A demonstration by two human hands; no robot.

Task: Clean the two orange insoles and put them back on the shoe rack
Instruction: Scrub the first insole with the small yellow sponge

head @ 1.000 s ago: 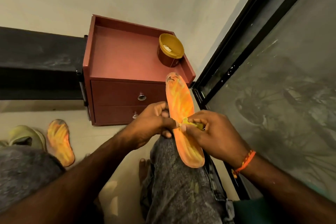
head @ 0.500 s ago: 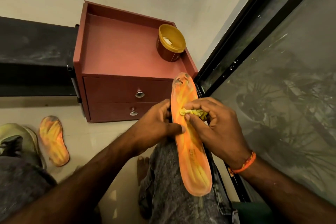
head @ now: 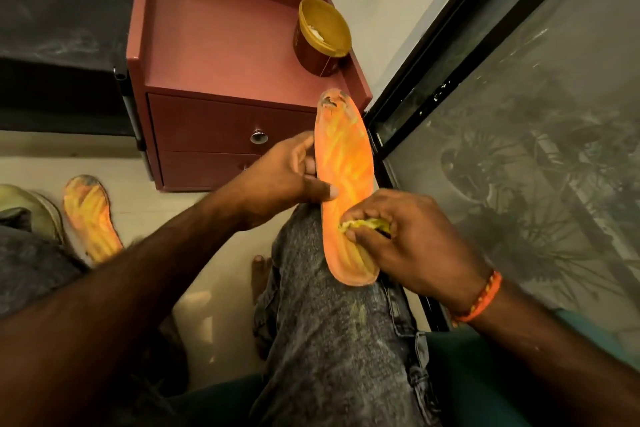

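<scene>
Head view, centre frame: my left hand [head: 284,180] grips the orange insole [head: 344,184] by its edge over my knee; my right hand [head: 412,239] pinches a yellow cloth [head: 363,224] against it. Second insole [head: 91,218] lies on the floor, left. Upper centre, an open brown tub [head: 320,38] on the red cabinet [head: 214,45] holds white residue.

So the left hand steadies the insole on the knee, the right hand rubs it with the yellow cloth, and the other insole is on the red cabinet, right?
Not quite. The head view shows the other insole lying on the floor, left of the red cabinet. The rest holds: left hand steadies the insole on the knee, right hand rubs it with the yellow cloth.
</scene>
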